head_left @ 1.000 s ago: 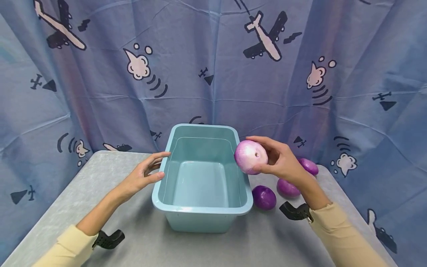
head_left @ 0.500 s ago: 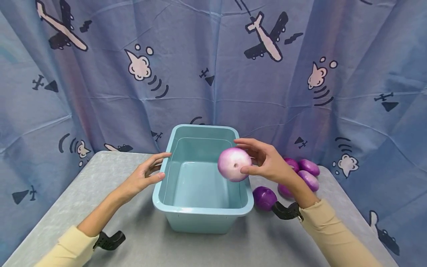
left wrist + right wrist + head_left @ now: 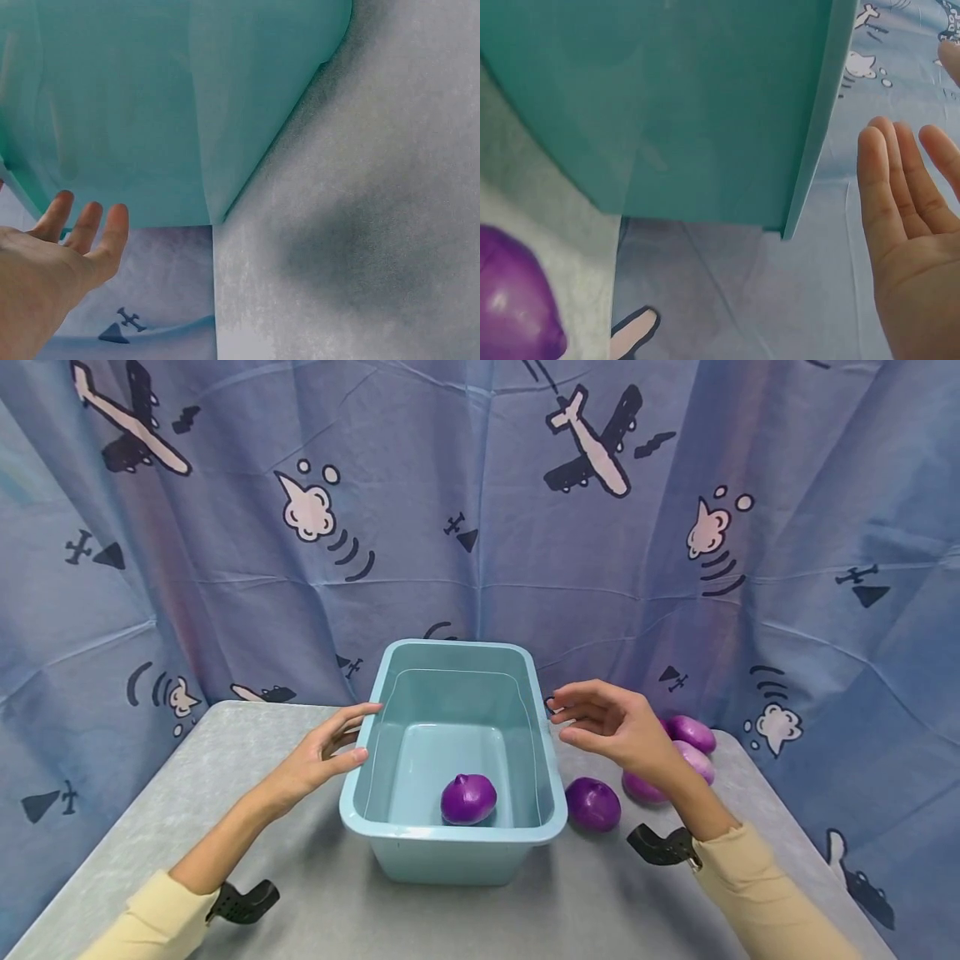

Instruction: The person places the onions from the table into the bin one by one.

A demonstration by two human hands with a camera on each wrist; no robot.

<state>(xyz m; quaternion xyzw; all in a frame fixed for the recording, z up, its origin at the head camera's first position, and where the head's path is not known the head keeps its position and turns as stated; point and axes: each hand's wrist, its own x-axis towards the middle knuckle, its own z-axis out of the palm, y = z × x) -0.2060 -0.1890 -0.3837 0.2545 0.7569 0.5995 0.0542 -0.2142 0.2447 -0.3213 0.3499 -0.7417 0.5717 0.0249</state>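
A purple onion (image 3: 468, 799) lies in the pale teal basin (image 3: 453, 834), near its front wall, with its pointed tip up. My left hand (image 3: 318, 760) touches the basin's left rim with its fingertips, fingers relaxed. In the left wrist view that hand (image 3: 71, 251) shows beside the basin's outer wall. My right hand (image 3: 618, 731) hovers just beyond the right rim, fingers loosely bent and holding nothing. In the right wrist view, the palm of the right hand (image 3: 915, 225) is bare. Another dark purple onion (image 3: 593, 804) sits on the table right outside the basin.
More onions (image 3: 690, 734) lie at the back right of the grey table (image 3: 300, 877), partly hidden behind the right forearm. A blue curtain (image 3: 420, 527) with printed airplanes hangs right behind the table's far edge.
The right hand carried an onion left over the basin, let go of it, and moved back right past the rim. The onion now rests inside the basin. The left hand stayed put.
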